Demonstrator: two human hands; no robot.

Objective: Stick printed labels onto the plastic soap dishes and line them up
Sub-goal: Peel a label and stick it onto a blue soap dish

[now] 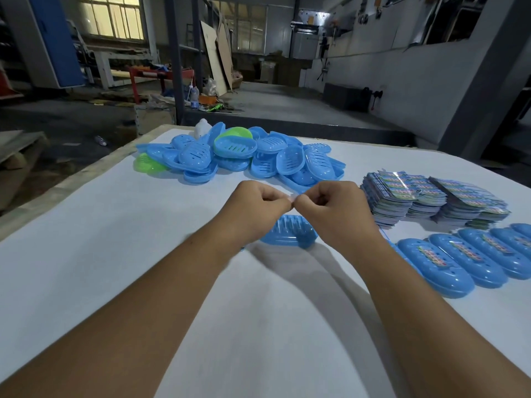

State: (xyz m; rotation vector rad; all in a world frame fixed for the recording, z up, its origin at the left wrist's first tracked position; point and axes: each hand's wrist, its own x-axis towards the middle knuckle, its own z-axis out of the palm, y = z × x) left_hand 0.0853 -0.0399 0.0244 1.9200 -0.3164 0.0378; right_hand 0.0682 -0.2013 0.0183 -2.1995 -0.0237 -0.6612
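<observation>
Left hand (258, 201) and right hand (330, 201) pinching a small clear label (293, 197) between fingertips, above a blue soap dish (290, 235) on the white desk (115, 254). Far: heaped unlabeled dishes (238, 156). Right: label stacks (431, 196), labeled dishes (465, 259) in a row.

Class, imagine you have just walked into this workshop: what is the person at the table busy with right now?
A person is labelling soap dishes. Both hands, left hand and right hand, pinch a small clear strip between their fingertips, above a blue dish lying on the white table. Unlabelled dishes sit in a pile at the far side, stacks of printed labels lie to the right, and labelled dishes stand in a row near them.
</observation>
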